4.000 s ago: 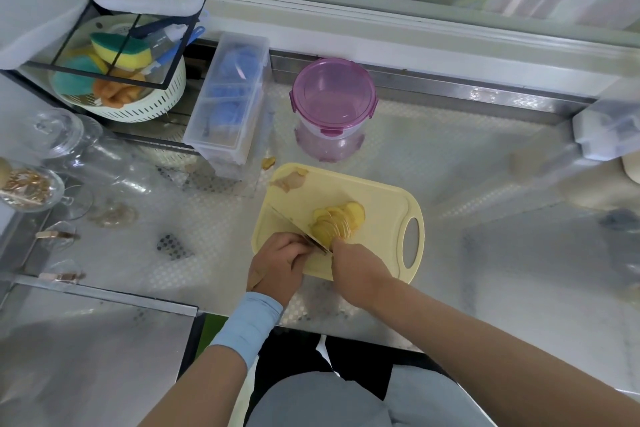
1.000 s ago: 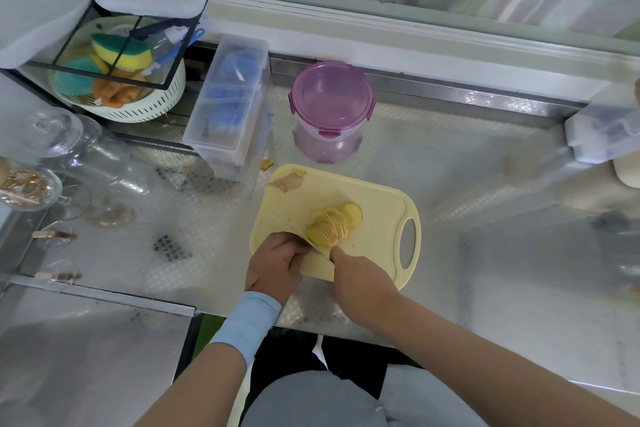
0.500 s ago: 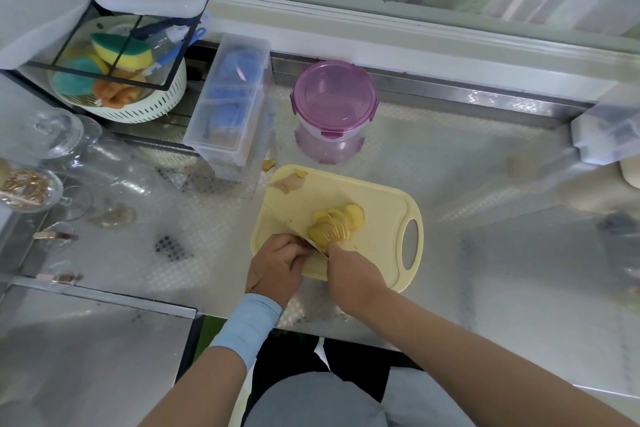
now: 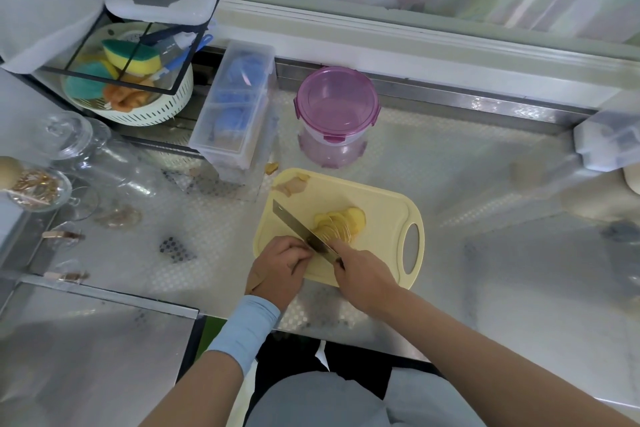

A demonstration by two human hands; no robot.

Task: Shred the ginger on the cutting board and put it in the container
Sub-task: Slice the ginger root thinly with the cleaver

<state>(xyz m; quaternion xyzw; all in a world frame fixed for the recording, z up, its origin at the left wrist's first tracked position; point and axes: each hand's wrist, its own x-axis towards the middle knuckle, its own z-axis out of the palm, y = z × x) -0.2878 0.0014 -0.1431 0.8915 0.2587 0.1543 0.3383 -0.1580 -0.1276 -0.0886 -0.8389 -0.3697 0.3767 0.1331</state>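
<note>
1 knife (image 4: 299, 230), 1 cutting board (image 4: 381, 204), 1 container (image 4: 337, 114)

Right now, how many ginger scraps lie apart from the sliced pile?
2: one peel scrap on the cutting board's far-left corner, one small piece on the counter beyond it. Others may be hidden.

Both forearms are seen reaching in from the bottom of the frame, and they meet just below centre. The left hand (image 4: 280, 269), its wrist covered by a light blue sleeve (image 4: 244, 328), is set knuckles-up with the fingers curled under; whether anything is held beneath cannot be told. The right hand (image 4: 362, 276) is closed round the handle of a knife (image 4: 298, 227), with the forefinger laid forward toward the blade. The two hands are set just beside each other.
</note>
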